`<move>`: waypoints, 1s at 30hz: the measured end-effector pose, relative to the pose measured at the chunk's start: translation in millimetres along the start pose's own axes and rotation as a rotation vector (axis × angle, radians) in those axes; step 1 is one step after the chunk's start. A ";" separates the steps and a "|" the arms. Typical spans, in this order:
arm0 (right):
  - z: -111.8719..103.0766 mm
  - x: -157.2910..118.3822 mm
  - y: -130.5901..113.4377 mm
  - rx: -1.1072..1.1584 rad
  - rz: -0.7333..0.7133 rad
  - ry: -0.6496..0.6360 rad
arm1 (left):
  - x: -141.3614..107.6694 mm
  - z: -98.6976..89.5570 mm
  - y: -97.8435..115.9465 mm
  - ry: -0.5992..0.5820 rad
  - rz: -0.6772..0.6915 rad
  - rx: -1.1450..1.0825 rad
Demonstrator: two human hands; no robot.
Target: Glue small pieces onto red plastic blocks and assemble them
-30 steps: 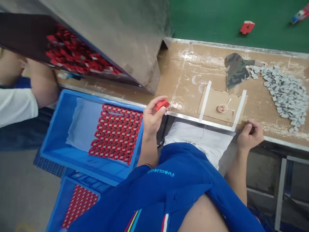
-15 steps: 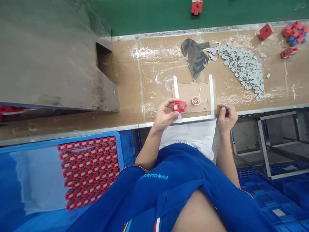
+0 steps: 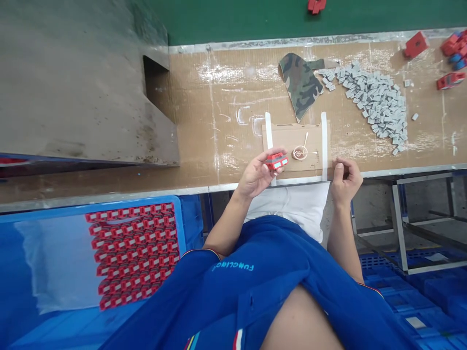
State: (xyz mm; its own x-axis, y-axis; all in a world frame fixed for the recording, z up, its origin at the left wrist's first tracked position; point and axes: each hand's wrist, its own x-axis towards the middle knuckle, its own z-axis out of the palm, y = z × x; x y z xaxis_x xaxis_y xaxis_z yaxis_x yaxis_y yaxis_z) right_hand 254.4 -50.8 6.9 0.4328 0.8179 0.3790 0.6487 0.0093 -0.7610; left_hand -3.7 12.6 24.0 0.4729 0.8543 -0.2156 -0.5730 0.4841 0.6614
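Observation:
My left hand (image 3: 255, 174) pinches a small red toy car body (image 3: 276, 161) above the left strip of white tape on a cardboard mat (image 3: 292, 133). The side facing me shows pale window-like panels. Right of the mat, at the table's front edge, my right hand (image 3: 346, 183) is closed with its thumb against the curled fingers. Whatever it may hold is hidden. Between the hands, on the mat, sits a small round dish (image 3: 299, 152) with white cotton swabs (image 3: 306, 141) lying across it.
A camouflage cloth piece (image 3: 299, 85) lies behind the mat, beside a heap of small grey pieces (image 3: 379, 99). Red toy parts (image 3: 416, 44) and a red toy car (image 3: 450, 80) are far right. At lower left, a blue crate (image 3: 180, 218) holds rows of red car bodies (image 3: 134, 250).
My left hand has turned the toy car body, so a different side with pale panels now faces me. My right hand stays closed at the table edge. The view has shifted slightly.

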 end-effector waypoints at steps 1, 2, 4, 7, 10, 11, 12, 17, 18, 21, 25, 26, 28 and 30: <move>0.7 0.5 -4.0 0.047 0.003 -0.045 | 0.5 0.6 -1.7 -0.010 0.011 0.017; 2.1 1.5 -8.3 0.096 -0.003 -0.102 | 0.7 0.8 -3.7 -0.023 0.017 0.036; 7.1 5.2 -16.8 0.179 -0.030 -0.225 | 0.5 0.4 -8.0 -0.053 0.021 0.076; 18.5 14.7 -26.2 0.220 -0.086 -0.325 | -1.7 -1.7 -13.5 -0.059 0.021 0.120; 28.4 26.2 -32.7 0.183 -0.158 -0.346 | -3.7 -5.9 -17.6 -0.030 0.040 0.147; 30.5 29.8 -34.8 0.166 -0.183 -0.350 | -3.8 -7.4 -18.8 -0.031 0.059 0.158; 32.0 33.1 -37.0 0.153 -0.209 -0.352 | -3.4 -8.7 -20.1 -0.040 0.081 0.173; 37.2 43.5 -44.9 0.154 -0.332 -0.284 | 2.6 -9.3 -25.5 -0.092 0.123 0.281; 38.7 44.4 -45.4 0.154 -0.350 -0.260 | 3.7 -8.7 -26.1 -0.094 0.125 0.288; 43.9 45.6 -44.9 0.128 -0.392 -0.193 | 5.6 -7.7 -27.5 -0.093 0.138 0.284; 48.2 42.5 -42.3 0.124 -0.398 -0.131 | 5.3 -9.5 -30.1 -0.053 0.186 0.312; 48.5 40.4 -41.3 0.150 -0.372 -0.133 | 5.1 -10.1 -30.9 -0.041 0.211 0.330; 48.6 34.8 -38.4 0.240 -0.263 -0.144 | 4.7 -11.0 -32.4 -0.020 0.257 0.384; 48.9 28.4 -34.8 0.354 -0.095 -0.143 | 4.3 -11.2 -33.2 -0.008 0.283 0.444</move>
State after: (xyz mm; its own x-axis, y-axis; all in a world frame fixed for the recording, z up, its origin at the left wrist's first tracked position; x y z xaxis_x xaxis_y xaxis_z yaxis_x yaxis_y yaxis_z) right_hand 213.5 0.2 18.4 0.2735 0.8758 0.3978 0.4149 0.2656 -0.8702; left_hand 9.9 2.4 -6.9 0.3468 0.9378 0.0196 -0.3407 0.1065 0.9341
